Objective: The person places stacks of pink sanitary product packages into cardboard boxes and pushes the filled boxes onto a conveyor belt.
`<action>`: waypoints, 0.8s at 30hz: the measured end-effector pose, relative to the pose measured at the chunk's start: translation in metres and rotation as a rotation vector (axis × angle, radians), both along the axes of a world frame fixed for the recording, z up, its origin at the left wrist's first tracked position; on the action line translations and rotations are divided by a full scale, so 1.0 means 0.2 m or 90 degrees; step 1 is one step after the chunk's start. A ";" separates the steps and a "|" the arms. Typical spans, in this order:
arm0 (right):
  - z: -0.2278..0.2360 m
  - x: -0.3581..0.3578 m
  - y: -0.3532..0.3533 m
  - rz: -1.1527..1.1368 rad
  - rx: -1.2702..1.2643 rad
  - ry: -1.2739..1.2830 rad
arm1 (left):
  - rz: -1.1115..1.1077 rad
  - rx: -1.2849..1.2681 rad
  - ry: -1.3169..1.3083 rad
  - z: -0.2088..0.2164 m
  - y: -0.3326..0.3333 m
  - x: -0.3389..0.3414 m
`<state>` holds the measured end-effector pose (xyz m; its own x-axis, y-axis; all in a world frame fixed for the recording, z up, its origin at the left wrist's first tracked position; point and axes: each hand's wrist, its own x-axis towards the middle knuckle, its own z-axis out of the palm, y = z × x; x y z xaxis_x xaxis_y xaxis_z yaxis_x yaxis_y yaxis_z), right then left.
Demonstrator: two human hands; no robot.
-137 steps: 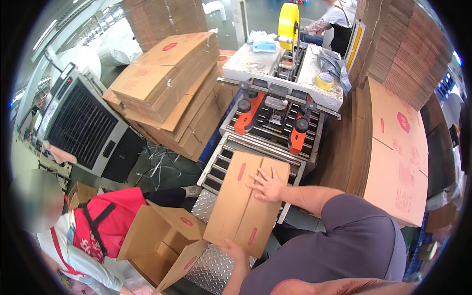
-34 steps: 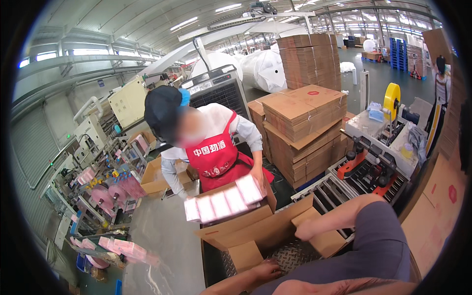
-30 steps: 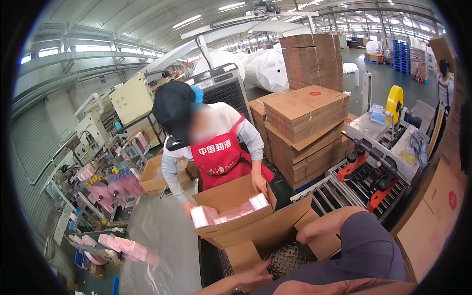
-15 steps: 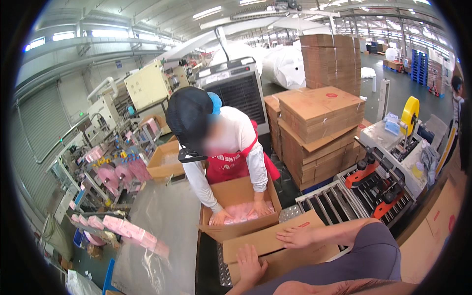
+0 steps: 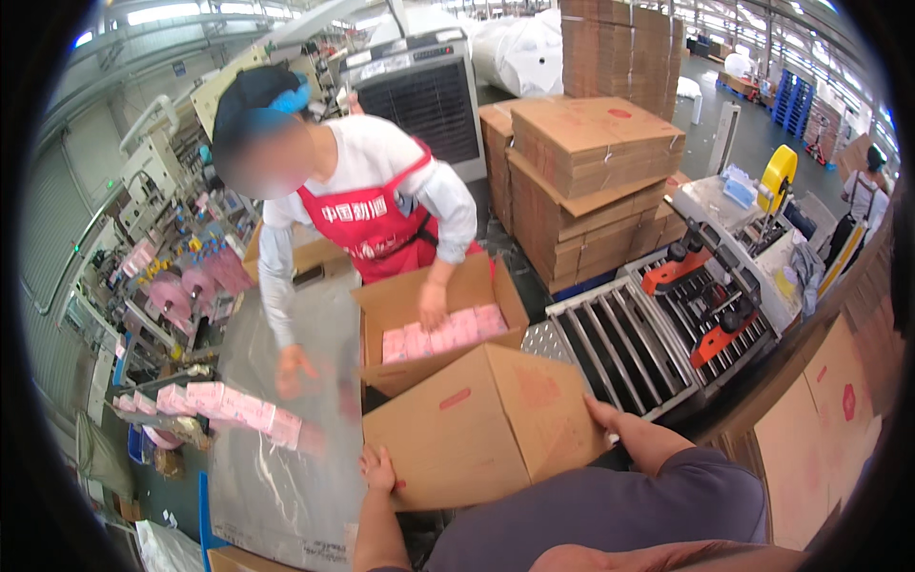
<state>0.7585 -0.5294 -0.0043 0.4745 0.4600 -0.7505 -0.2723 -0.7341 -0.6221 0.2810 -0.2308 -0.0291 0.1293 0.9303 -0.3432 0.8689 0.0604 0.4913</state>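
A brown cardboard box (image 5: 448, 429) is tilted up in front of me, with one panel facing me and its end panel turned right. My left hand (image 5: 376, 469) grips its lower left edge, thumb and fingers against the cardboard. At the opposite end, my right hand (image 5: 602, 418) curls round the right edge, its fingers partly hidden. Just beyond stands an open carton (image 5: 505, 286) holding pink packs (image 5: 444, 332) in rows. A co-worker in a red apron (image 5: 357, 219) has one hand on those packs, the other over the metal table.
The metal table (image 5: 257, 505) lies to the left, with a row of pink packs (image 5: 229, 402) at its far left edge. Right of the box runs a roller conveyor (image 5: 620, 334) into a taping machine (image 5: 710, 305). Flat cartons (image 5: 596, 143) are stacked behind.
The box has gone from lying under my flat hands to being tilted up between them. My hands have moved apart to its ends. The co-worker has straightened and reaches one hand left.
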 end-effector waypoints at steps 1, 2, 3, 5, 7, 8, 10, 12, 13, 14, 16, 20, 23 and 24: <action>-0.29 0.19 -0.25 -0.060 0.021 -0.091 | -0.046 -0.009 -0.017 0.03 0.06 0.24; -0.09 0.14 -0.24 0.022 0.076 -0.187 | -0.027 -0.081 0.001 0.12 0.01 0.20; 0.00 0.20 -0.31 -0.011 0.165 -0.182 | -0.043 -0.156 0.002 0.21 -0.03 0.26; 0.55 0.13 -0.24 0.028 0.391 -0.055 | 0.034 -0.602 -0.445 0.19 -0.02 0.21; 1.01 -0.05 -0.11 0.186 0.386 -0.100 | 0.035 -0.743 -0.620 0.31 -0.01 0.23; 1.13 -0.22 -0.01 0.213 0.428 -0.066 | 0.002 -0.744 -0.664 0.32 0.02 0.22; 1.18 -0.48 0.16 0.306 0.499 -0.029 | -0.052 -0.693 -0.678 0.28 0.05 0.20; 1.20 -0.80 0.46 0.495 0.350 -0.192 | 0.015 -0.589 -0.478 0.17 0.04 0.20; 1.06 -0.95 0.61 0.577 0.225 -0.227 | 0.011 -0.538 -0.421 0.15 0.02 0.22; 0.91 -1.11 0.71 0.547 0.263 -0.251 | 0.011 -0.564 -0.470 0.34 -0.03 0.28; 0.39 -1.31 0.85 0.549 0.358 -0.271 | -0.107 -0.606 -0.546 0.35 -0.04 0.32; 0.34 -1.27 0.83 0.751 0.231 -0.264 | -0.274 -0.254 -0.332 0.40 -0.12 0.38; 0.81 -0.91 0.59 0.506 0.210 -0.584 | -0.234 -0.166 -0.299 0.29 -0.17 0.38; 0.91 -0.79 0.49 0.306 0.114 -0.773 | -0.216 -0.175 -0.335 0.25 -0.17 0.37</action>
